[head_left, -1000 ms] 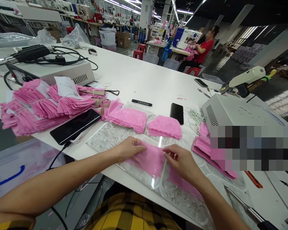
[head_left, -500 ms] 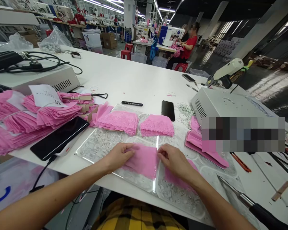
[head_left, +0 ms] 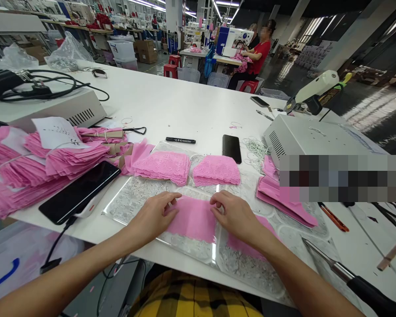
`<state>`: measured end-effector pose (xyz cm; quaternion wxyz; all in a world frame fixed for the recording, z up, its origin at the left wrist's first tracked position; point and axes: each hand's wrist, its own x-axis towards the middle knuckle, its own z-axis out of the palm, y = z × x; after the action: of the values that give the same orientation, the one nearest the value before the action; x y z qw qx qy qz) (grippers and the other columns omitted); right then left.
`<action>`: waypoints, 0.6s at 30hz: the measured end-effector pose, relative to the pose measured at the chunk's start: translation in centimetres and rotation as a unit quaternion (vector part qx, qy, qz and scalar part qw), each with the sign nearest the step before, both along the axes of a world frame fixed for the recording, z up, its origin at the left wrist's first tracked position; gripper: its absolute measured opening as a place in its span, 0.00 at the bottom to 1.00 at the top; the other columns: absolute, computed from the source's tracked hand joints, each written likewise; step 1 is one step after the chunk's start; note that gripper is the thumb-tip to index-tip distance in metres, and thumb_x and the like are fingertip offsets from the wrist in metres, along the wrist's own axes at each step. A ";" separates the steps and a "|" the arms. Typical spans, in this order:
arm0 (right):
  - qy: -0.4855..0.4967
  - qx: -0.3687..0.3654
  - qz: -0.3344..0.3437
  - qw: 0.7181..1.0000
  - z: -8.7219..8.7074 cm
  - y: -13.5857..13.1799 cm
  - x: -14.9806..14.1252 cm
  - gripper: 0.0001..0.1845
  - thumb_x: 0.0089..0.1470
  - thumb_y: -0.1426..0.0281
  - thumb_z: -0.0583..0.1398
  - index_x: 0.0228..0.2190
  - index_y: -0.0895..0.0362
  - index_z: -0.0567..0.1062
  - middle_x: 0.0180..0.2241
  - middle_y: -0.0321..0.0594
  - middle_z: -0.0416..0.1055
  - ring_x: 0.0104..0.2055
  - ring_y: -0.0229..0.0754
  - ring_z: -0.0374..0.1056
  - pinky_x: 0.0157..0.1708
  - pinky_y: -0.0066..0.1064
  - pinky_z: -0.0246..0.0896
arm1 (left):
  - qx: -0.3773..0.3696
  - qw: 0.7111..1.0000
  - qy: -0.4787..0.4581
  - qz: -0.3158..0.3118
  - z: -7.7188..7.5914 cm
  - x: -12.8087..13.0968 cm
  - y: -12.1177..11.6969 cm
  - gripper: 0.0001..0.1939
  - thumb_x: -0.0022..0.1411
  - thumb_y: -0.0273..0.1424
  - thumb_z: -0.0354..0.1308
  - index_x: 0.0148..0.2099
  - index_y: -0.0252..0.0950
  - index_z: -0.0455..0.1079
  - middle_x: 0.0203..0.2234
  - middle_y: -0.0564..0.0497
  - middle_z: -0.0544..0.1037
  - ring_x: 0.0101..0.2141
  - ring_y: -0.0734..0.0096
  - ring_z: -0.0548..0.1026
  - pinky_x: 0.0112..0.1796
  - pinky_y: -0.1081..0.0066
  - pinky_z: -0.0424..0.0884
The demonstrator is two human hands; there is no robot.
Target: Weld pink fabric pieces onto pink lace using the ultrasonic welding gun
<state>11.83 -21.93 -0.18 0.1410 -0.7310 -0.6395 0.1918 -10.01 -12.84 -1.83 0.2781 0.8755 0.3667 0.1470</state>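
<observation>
A pink fabric piece [head_left: 194, 219] lies flat on a clear plastic board [head_left: 125, 207] with a speckled grey look. At its left edge is my left hand [head_left: 156, 213], thumb and forefinger parted. My right hand [head_left: 232, 215] touches the upper right edge with curled fingers, the thumb a little apart from them. Partly under my right forearm, a second pink piece [head_left: 244, 244] rests on the board. Beyond my hands sit two stacks of pink lace-edged pieces, a left stack [head_left: 163, 167] and a right stack [head_left: 217, 170].
Bundled pink pieces [head_left: 75, 158] and a large black phone [head_left: 81, 191] lie left. A marker [head_left: 181, 140] and a smaller phone [head_left: 231, 148] are behind the stacks. Folded pink fabric [head_left: 284, 204], an orange cutter [head_left: 333, 216] and a black-handled pointed tool [head_left: 345, 275] lie right.
The pink piece between my hands has settled flat. My left thumb and finger have parted and drawn left off it; my right hand has shifted slightly up and left.
</observation>
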 end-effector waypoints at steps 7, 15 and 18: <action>0.033 0.045 0.006 0.998 -0.2 -2.4 0.8 0.11 0.55 0.78 0.56 0.37 0.56 0.76 0.36 0.38 0.72 0.28 0.33 0.65 0.30 0.27 0.58 | 0.300 0.935 -0.012 -0.189 -1.9 -0.7 0.4 0.16 0.71 0.30 0.46 0.54 0.39 0.72 0.53 0.44 0.73 0.53 0.57 0.71 0.57 0.51 0.63; 0.207 0.167 -0.227 0.937 -0.2 -14.9 5.3 0.14 0.56 0.60 0.58 0.27 0.54 0.76 0.25 0.38 0.71 0.27 0.36 0.66 0.26 0.26 0.61 | 0.291 0.892 -0.035 -0.343 -0.7 2.9 -0.7 0.18 0.72 0.28 0.45 0.60 0.37 0.65 0.60 0.48 0.67 0.63 0.62 0.59 0.63 0.57 0.55; 0.279 0.127 -0.358 0.882 -2.2 -20.9 6.1 0.18 0.52 0.53 0.60 0.26 0.56 0.77 0.19 0.37 0.68 0.22 0.38 0.65 0.22 0.27 0.62 | 0.249 0.867 -0.023 -0.432 -0.1 6.6 -1.6 0.19 0.71 0.25 0.44 0.61 0.37 0.64 0.61 0.47 0.64 0.64 0.62 0.57 0.63 0.57 0.53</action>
<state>17.92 -42.80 -2.40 0.4638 -0.8025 -0.2875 0.2413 -3.40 -14.44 -1.94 0.0948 0.9830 -0.1032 0.1185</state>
